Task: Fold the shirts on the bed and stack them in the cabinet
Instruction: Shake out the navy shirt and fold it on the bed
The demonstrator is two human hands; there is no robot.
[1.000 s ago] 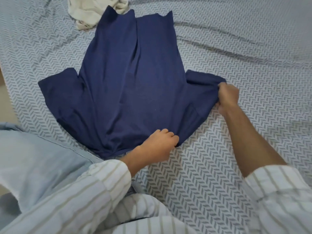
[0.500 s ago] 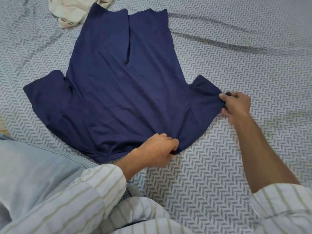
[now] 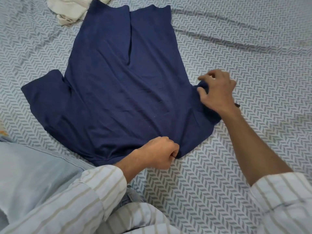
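The right hand [image 3: 217,92] sits on the shirt's right sleeve [image 3: 206,105], fingers curled and bunching a fold of the navy cloth between thumb and fingertips. The left hand [image 3: 158,153] is closed in a fist at the near edge of the bed, pinching the shoulder-and-collar edge of the navy shirt [image 3: 121,85] where it meets the sheet.

The shirt lies spread on the patterned bed [image 3: 244,48], collar end nearest the person and hem pointing away toward the far side — its long axis runs straight out from the body. A lengthwise crease shows in the upper half. The left sleeve [image 3: 43,92] is spread flat toward the bed's left side, untouched. A crumpled cream garment [image 3: 67,10] lies at the far edge, just touching the hem's corner. A pale blue garment [image 3: 30,174] lies at the near left, its edge meeting the navy shirt's near edge.

What the next move seems to turn on: the sleeve in the right hand lies outboard of the shirt's body, so folding means carrying it leftward, across the long axis, onto the chest panel. The left hand looks placed to anchor the near edge while that happens. The folding is at an early stage — no sleeve is turned in yet, and the cabinet is out of view.
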